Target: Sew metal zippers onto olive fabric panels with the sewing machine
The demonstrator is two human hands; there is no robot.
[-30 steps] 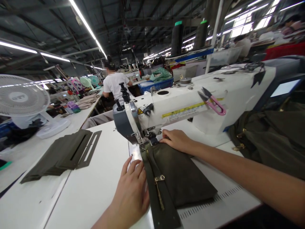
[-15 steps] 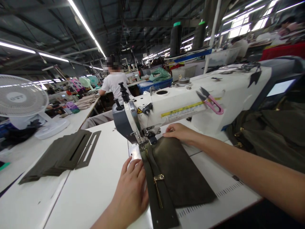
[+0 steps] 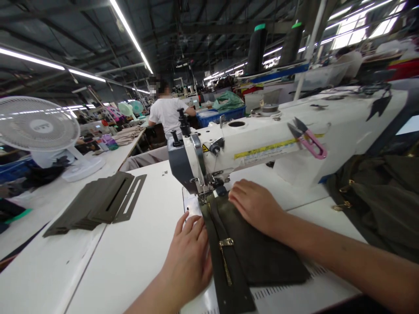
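A dark olive fabric panel (image 3: 271, 257) lies under the presser foot (image 3: 203, 197) of a white sewing machine (image 3: 262, 139). Along its left side runs a strip with a zipper (image 3: 225, 261) and a gold zipper pull (image 3: 226, 242). My left hand (image 3: 191, 253) rests on the table against the strip's left edge, fingers stretched toward the needle area. Curled over the panel's upper part, just right of the presser foot, my right hand (image 3: 253, 205) has its fingers pressed together on the fabric. Its fingertips are partly hidden.
Cut olive pieces with slots (image 3: 94, 203) lie stacked on the left. Pink thread snips (image 3: 309, 139) rest on the machine arm. A white fan (image 3: 41, 126) stands far left. More olive fabric with gold hardware (image 3: 382, 200) is heaped right. A person in white (image 3: 168, 115) sits ahead.
My right hand has come from the panel's far edge toward me, onto its top, with fingers more curled. The left hand stays beside the strip. The view has shifted slightly left.
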